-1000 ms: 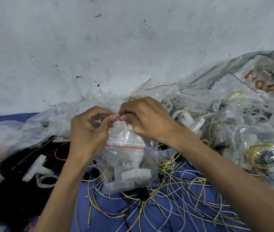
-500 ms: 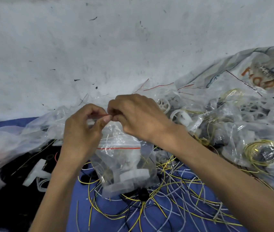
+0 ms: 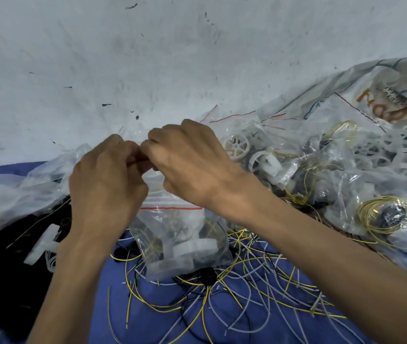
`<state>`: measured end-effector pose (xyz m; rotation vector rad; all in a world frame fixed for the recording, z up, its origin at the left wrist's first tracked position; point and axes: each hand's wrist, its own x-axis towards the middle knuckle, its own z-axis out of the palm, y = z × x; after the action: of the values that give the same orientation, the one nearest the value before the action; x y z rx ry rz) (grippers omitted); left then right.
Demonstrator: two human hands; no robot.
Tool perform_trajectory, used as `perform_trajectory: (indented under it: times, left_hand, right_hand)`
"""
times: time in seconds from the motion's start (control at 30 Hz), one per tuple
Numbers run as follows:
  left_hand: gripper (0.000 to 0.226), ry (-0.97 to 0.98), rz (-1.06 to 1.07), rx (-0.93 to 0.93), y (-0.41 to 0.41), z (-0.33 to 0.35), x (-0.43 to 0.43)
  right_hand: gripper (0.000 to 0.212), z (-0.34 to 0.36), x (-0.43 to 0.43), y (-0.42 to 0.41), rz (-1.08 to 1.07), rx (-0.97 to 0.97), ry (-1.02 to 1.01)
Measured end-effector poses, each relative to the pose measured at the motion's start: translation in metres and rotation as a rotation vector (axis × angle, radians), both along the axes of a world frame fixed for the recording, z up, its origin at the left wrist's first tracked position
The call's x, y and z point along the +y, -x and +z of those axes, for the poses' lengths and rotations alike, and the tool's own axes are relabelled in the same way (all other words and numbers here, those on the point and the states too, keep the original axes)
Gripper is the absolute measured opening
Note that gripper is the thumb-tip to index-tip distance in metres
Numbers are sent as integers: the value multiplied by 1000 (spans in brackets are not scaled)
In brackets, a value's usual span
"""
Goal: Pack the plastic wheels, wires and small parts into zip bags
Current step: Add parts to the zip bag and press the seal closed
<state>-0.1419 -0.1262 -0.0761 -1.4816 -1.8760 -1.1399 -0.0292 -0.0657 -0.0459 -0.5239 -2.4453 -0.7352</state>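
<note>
The left hand (image 3: 105, 180) and right hand (image 3: 187, 165) meet knuckle to knuckle, each pinching the top lip of a small clear zip bag (image 3: 180, 239) that hangs below them, its bottom resting on the loose wires (image 3: 247, 281). The fingertips are tucked behind the knuckles, so it is hard to say whether the seal is already pressed together or only held.

The bag is thin, soft film and probably slippery. It looks light, though the white plastic parts inside weigh down its lower half and make it sag. The sensible hold is on the flat lip above the red line (image 3: 171, 208), pinched between thumb and forefinger and slid along. Squeezing lower down would only crumple the film against the hard parts.

The wires are springy and tangled across the blue cloth (image 3: 162, 319), so they are likely to snag. To the right lies a heap of filled bags (image 3: 346, 182), with a white wheel (image 3: 236, 146) at its near edge.
</note>
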Motion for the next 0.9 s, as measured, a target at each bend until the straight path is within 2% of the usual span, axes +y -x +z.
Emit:
perform_trajectory:
  times: [0.07,0.17,0.2,0.37,0.43,0.53,0.67,0.77,0.9]
  left_hand:
    - [29,13,-30,-16,6,0,2]
    - [10,53,-55,-47,18,-1,3]
    - [8,59,-58,-56,20,-2,4]
    - [18,78,-107,-67,25,-6,9]
    - [19,104,-86,-99,32,-8,12]
    - [1,102,-10,-95,36,-16,17]
    - [6,79,-13,-72,36,-18,18]
    - [10,52,-70,-118,35,-15,14]
    - [26,96,-54,-220,43,-12,8]
  right_hand:
    - [16,0,4,1,11,10,38]
    - [8,-4,13,1,44,20,129]
    - [12,-5,16,0,40,20,135]
    - [28,-13,24,0,16,3,118]
    - [24,-13,25,6,4,-38,133]
    - [7,-13,30,16,-35,-9,158]
    - [10,-19,31,28,62,-15,164]
    - [3,-19,34,27,80,19,161]
    - [10,-17,42,20,130,42,376]
